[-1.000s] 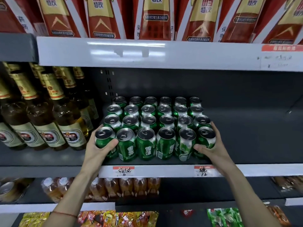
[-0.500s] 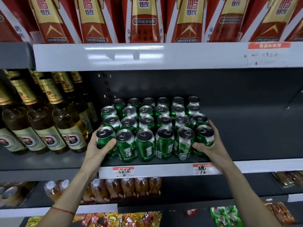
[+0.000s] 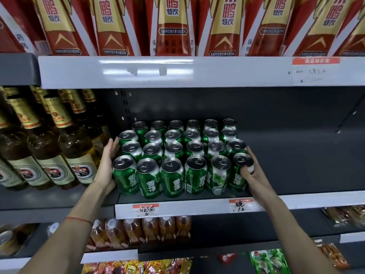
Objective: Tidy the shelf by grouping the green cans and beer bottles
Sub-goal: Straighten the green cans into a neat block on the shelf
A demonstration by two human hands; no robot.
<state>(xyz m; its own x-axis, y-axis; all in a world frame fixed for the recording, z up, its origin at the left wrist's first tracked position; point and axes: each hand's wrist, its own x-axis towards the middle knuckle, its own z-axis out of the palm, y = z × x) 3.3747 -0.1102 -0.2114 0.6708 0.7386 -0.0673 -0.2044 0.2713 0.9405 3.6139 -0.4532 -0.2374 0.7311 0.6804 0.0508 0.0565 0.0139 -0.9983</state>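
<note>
Several green cans (image 3: 171,176) stand in a tight block of rows on the dark middle shelf (image 3: 308,167). Beer bottles (image 3: 77,155) with gold foil necks stand in rows to the left of the block. My left hand (image 3: 107,165) lies flat with straight fingers against the left side of the block, between the cans and the bottles. My right hand (image 3: 253,175) grips the front-right can (image 3: 240,175), thumb on its front and fingers round its right side.
The shelf right of the cans is bare. A white shelf edge (image 3: 177,209) with handwritten price tags runs below. Red and gold cartons (image 3: 171,26) fill the shelf above. Bottled drinks (image 3: 142,230) and snack packets (image 3: 268,260) fill the lower shelves.
My left hand has let go of the front-left can and moved back along the block's left side, fingers now straight. The right hand stays on the front-right can.
</note>
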